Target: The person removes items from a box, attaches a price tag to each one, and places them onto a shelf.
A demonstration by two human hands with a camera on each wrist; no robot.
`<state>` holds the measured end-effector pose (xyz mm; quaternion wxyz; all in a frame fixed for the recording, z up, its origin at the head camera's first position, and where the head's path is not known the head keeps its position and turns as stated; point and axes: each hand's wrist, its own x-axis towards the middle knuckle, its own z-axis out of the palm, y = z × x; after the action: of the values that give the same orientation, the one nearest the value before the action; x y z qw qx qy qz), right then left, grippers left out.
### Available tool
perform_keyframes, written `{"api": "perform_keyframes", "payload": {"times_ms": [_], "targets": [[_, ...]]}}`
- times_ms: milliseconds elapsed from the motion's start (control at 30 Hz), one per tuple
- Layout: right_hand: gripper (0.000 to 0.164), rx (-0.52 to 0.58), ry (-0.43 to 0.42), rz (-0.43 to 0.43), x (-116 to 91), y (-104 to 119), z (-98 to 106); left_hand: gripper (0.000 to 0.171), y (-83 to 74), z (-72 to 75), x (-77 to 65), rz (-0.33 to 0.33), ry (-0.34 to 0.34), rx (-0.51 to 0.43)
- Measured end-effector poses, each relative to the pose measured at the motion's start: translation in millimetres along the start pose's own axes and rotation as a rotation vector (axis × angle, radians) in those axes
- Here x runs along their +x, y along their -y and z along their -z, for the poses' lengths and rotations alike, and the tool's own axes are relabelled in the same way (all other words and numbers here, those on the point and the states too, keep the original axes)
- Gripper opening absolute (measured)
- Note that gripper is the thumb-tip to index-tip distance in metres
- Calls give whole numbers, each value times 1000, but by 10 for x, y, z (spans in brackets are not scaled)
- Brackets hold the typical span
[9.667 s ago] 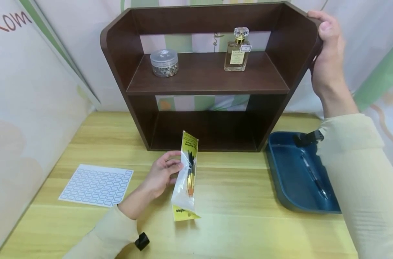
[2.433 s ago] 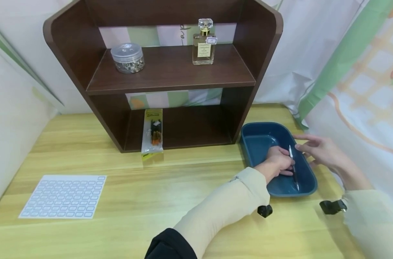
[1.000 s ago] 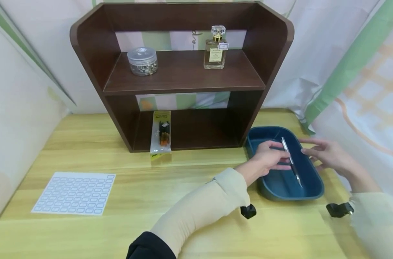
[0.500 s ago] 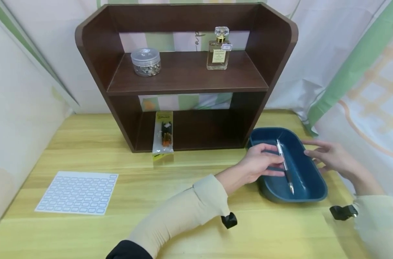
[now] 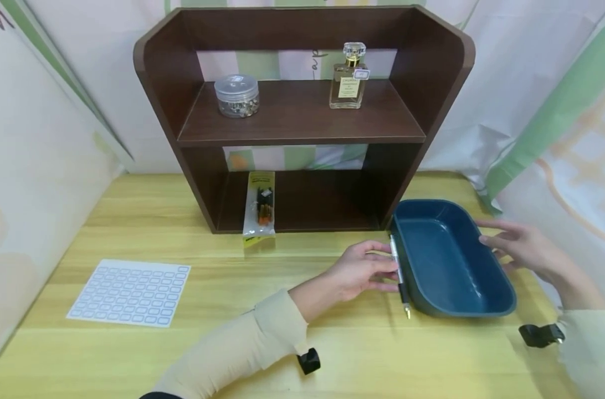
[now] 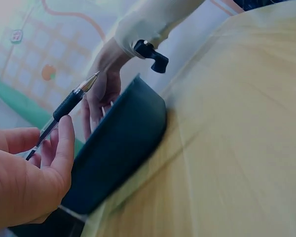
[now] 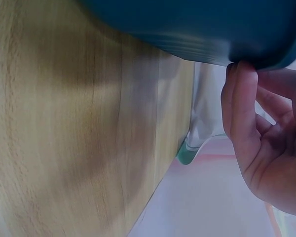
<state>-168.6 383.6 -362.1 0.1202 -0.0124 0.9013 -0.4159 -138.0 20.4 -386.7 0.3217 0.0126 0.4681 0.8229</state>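
My left hand [image 5: 364, 270] pinches a gel pen [image 5: 400, 277] with a clear barrel and black grip, its metal tip pointing toward the front of the table. The pen hangs above the table just outside the left wall of a blue tray [image 5: 407, 244]. In the left wrist view, the pen [image 6: 67, 104] lies between thumb and fingers. My right hand [image 5: 524, 249] holds the tray's right rim, with the thumb at the rim. In the right wrist view, its fingertips [image 7: 246, 71] touch the outer wall of the tray [image 7: 197, 29] under the rim.
A dark brown two-tier shelf [image 5: 302, 138] stands behind. Its upper tier bears a clear lidded jar [image 5: 237, 97] and a perfume bottle [image 5: 348, 86]; a packet of brushes [image 5: 260, 208] lies in the lower tier. A label sheet [image 5: 130, 292] lies at the left.
The brush packet went from my left hand to the lower shelf. My left hand took the pen from the tray and carried it left over the rim. My right hand moved from shelf to tray.
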Motion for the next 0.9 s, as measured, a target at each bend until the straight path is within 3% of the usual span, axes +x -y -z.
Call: {"api": "perform_keyframes", "payload": {"times_ms": [200,533,700,900], "targets": [[36,11,-2,1,-11,-12,-3,34,11,346,-194,8,2,50],[41,18,7,35,29,8,-14,39,21,929,-483,17,-84,154],[40,-3,2,45,21,19,-5,36,-10,1135,-585,5,-138,238],[39,-53,7,51,30,25,-20,33,-110,1304,-692,-26,-202,405]]}}
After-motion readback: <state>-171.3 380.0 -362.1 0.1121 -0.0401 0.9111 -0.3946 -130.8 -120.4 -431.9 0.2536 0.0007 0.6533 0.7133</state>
